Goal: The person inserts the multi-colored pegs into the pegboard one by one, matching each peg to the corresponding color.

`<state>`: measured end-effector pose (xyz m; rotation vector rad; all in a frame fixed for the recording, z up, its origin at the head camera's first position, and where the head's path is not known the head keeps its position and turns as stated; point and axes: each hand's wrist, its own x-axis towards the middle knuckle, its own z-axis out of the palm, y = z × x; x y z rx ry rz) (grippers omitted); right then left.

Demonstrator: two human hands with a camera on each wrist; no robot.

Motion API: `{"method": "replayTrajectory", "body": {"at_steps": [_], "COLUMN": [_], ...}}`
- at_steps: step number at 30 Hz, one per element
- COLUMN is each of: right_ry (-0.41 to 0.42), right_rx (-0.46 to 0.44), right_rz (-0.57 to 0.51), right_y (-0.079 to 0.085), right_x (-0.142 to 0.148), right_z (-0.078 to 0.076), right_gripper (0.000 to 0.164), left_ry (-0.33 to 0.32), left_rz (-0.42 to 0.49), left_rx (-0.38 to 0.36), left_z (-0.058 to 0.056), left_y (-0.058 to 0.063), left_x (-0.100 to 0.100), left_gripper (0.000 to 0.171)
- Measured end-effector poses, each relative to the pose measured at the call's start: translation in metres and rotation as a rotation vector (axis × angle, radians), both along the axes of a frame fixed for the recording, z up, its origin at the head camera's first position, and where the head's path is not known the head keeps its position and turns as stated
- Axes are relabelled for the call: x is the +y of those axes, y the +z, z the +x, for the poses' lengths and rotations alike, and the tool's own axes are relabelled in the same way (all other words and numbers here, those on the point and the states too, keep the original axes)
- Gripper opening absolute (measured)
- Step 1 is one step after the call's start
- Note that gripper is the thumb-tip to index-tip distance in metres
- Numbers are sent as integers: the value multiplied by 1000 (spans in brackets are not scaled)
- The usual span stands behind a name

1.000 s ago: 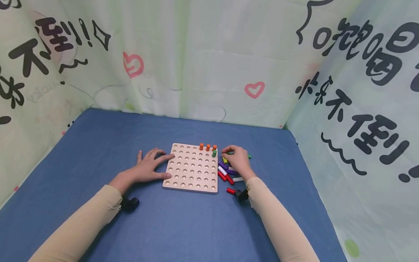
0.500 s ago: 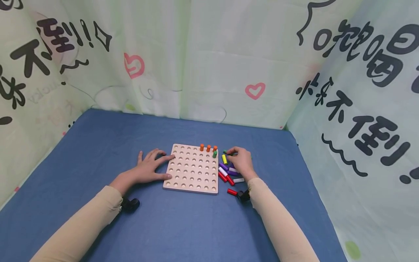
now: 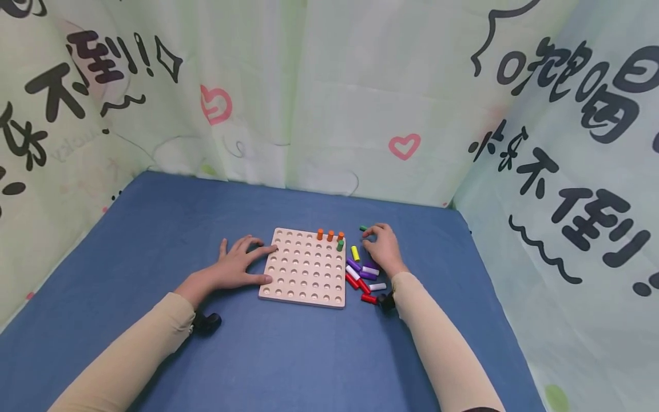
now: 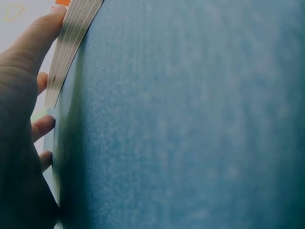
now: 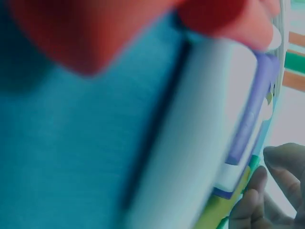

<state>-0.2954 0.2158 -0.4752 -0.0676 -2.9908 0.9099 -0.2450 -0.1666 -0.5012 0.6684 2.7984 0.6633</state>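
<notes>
My left hand [image 3: 231, 266] rests along the left side of a wooden pegboard [image 3: 304, 277], thumb and index finger touching its edge, fingers spread. In the left wrist view, the thumb [image 4: 35, 40] presses the board's side. My right hand [image 3: 383, 249] is over the loose pegs right of the board, its thumb and index finger apart. A green peg [image 3: 363, 228] is just beyond its fingertips, with no clear grip on it. In the right wrist view, the fingertips [image 5: 259, 179] appear beside green and yellow pegs. Three orange pegs [image 3: 330, 236] and one green peg [image 3: 340, 245] stand in the board.
Loose pegs lie right of the board: one yellow [image 3: 355, 253], several purple, white and red [image 3: 368, 298]. A blue cloth [image 3: 288, 360] covers the table. Printed curtains [image 3: 329, 97] stand behind and at the sides.
My right hand has shifted slightly back and right, its fingers parting. The green peg near its fingertips has moved away from the board and farther back. My left hand stays against the board.
</notes>
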Motion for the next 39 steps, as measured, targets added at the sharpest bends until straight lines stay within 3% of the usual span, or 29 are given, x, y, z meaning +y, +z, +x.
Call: {"method": "replayTrajectory", "body": {"at_steps": [7,17,21,27,34,39], "right_ry": [45,69,75,2,-30,8], "right_rx": [-93,-111,-118,-87,-55,-55], "right_rz": [100,242,206,83,2,45], "right_y": [7,9,7,6,5,7], "right_x": [-3,6,12,18,18,13], "right_z": [-11,-12,-11,-7,0,4], "right_gripper": [29,34,26,7,26,31], "left_ry": [2,-5,-2,-1,-1,-1], "left_rz": [-1,3,1,-4,-7,-6], "left_rx": [-2,-2,-11,-7,-3,4], "left_z": [1,-1,0,0,-1,-1], "left_y": [0,0,-1,-1,-1,-1], "left_x": [1,2,1,1,0,1], "left_gripper": [86,86,86,86,86,86]}}
